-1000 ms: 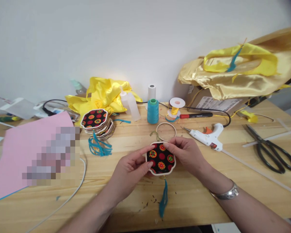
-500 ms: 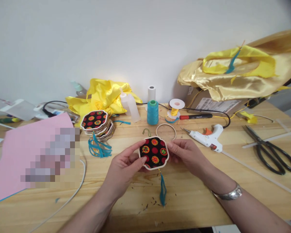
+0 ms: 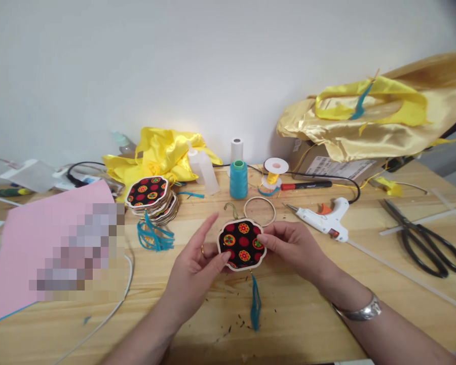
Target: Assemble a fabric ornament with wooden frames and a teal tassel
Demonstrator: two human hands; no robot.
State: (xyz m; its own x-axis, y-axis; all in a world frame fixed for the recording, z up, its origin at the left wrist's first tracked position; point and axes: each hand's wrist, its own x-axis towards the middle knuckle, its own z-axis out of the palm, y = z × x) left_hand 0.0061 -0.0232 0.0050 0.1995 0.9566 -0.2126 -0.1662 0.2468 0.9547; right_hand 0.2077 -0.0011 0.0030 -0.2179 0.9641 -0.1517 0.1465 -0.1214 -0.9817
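Between my two hands is a scalloped pendant (image 3: 243, 246) with a pale rim and black fabric patterned in red, orange and green rounds. A blue tassel (image 3: 255, 304) hangs from its lower edge, and a thin green cord loop (image 3: 231, 208) sticks out above it. My left hand (image 3: 197, 266) pinches the left edge with the thumb in front; its index finger is lifted off. My right hand (image 3: 289, 248) grips the right edge, thumb on the fabric. Fingers behind the pendant are hidden. A plain ring hoop (image 3: 259, 211) lies just beyond the pendant.
Similar pendants (image 3: 148, 195) are stacked at left beside a pink sheet (image 3: 53, 218). Blue thread (image 3: 238, 180), a yellow spool (image 3: 275, 172) and plastic bottles (image 3: 207, 172) stand behind. To the right lie a glue gun (image 3: 325, 218), scissors (image 3: 421, 235) and clear glue sticks (image 3: 406, 274).
My left index finger has lifted off the pendant's top edge. My right thumb has moved onto the pendant's front. The whole view has shifted slightly.
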